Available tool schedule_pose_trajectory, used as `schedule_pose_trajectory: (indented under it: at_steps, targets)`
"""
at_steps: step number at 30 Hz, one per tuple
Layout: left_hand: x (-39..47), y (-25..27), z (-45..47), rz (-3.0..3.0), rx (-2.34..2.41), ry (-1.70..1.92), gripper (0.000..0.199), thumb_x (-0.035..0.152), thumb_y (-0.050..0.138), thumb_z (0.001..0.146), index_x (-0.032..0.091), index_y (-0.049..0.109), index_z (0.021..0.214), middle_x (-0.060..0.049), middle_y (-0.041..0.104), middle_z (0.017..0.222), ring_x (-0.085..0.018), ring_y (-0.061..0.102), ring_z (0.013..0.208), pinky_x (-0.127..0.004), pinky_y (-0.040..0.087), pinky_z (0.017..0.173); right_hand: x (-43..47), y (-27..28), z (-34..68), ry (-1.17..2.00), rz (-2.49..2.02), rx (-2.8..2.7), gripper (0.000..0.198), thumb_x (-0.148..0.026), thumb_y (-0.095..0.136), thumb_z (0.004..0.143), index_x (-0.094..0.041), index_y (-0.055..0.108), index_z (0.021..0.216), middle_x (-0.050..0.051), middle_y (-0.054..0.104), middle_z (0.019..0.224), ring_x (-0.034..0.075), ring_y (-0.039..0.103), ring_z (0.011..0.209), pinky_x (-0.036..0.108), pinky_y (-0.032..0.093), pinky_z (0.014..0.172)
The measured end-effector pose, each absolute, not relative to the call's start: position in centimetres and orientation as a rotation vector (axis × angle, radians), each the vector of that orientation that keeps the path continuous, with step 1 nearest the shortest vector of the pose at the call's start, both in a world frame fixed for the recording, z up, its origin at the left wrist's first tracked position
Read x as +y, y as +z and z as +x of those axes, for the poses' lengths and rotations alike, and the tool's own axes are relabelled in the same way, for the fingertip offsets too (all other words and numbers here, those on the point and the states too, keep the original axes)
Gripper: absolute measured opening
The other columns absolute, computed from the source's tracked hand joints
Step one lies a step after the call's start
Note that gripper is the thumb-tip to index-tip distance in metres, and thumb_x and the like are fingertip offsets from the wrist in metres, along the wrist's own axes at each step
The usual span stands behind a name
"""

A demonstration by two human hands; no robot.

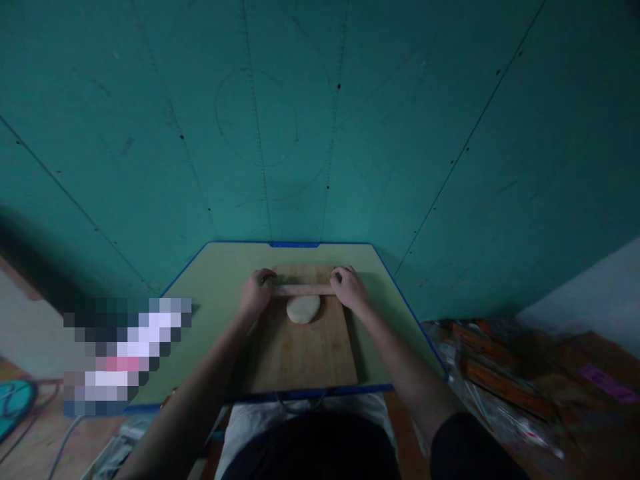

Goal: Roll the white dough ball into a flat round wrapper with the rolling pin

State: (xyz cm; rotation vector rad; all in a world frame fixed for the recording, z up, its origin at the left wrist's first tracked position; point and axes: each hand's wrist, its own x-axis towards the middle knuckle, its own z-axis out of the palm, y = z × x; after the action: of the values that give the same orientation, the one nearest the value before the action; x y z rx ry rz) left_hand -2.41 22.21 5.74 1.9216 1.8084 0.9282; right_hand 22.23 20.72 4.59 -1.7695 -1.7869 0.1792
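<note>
A wooden rolling pin (303, 290) lies crosswise over the far part of a wooden cutting board (305, 360). My left hand (257, 293) is closed around its left end. On the right end, my right hand (349, 287) grips it with curled fingers. Just on the near side of the pin, a flattened round of pale dough (303, 309) rests on the board. The dough's far edge meets or sits very close to the pin; I cannot tell which.
The board lies on a pale table (200, 340) with a blue edge, set against a green wall (300, 120). A blurred-out object (135, 353) is at the table's left. Cardboard and plastic wrapping (505, 387) are piled on the floor to the right.
</note>
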Motion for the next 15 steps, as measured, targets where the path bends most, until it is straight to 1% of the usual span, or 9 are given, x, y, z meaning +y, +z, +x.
schedule_pose_trajectory:
  at_steps: [2,5,10,12,15]
  targets:
    - [22.0,5.9,-2.4,1.912,1.802,0.908,0.016,0.026,0.057,0.096,0.015,0.068,0.100,-0.007,0.071,0.107,-0.020,0.067,0.099,-0.040,0.053,0.090,20.7,4.8,22.1,0.196,-1.782,-1.770,0.020,-0.015,0.052,0.091,-0.021,0.071,0.092,0.009,0.069,0.100,0.022,0.063,0.099,0.031,0.046,0.090]
    - [21.5,6.0,-2.5,1.900,1.816,0.875,0.023,0.037,0.061,0.097,0.015,0.067,0.102,-0.006,0.070,0.108,-0.020,0.066,0.099,-0.042,0.054,0.090,20.3,4.9,21.8,0.234,-1.811,-1.732,0.027,-0.012,0.045,0.093,-0.020,0.071,0.096,0.009,0.071,0.102,0.021,0.064,0.099,0.029,0.045,0.088]
    - [20.1,5.9,-2.5,1.857,1.894,0.897,0.029,0.040,0.058,0.098,0.016,0.064,0.114,-0.008,0.067,0.116,-0.022,0.065,0.105,-0.045,0.053,0.093,19.2,4.4,21.7,0.233,-1.854,-1.651,0.031,-0.015,0.039,0.097,-0.018,0.067,0.111,0.010,0.071,0.110,0.021,0.064,0.102,0.029,0.046,0.085]
    - [19.6,6.0,-2.5,1.842,1.934,0.926,0.031,0.040,0.058,0.099,0.016,0.063,0.117,-0.009,0.067,0.118,-0.023,0.065,0.106,-0.046,0.053,0.094,18.8,4.4,21.6,0.213,-1.859,-1.635,0.031,-0.016,0.039,0.098,-0.018,0.066,0.113,0.010,0.072,0.110,0.021,0.065,0.101,0.029,0.046,0.085]
    - [19.2,6.3,-2.4,1.847,1.975,0.936,0.032,0.040,0.058,0.099,0.016,0.063,0.118,-0.009,0.067,0.116,-0.023,0.066,0.105,-0.046,0.054,0.093,18.6,4.5,21.6,0.182,-1.859,-1.633,0.029,-0.016,0.039,0.098,-0.018,0.066,0.110,0.010,0.071,0.109,0.021,0.065,0.100,0.029,0.046,0.083]
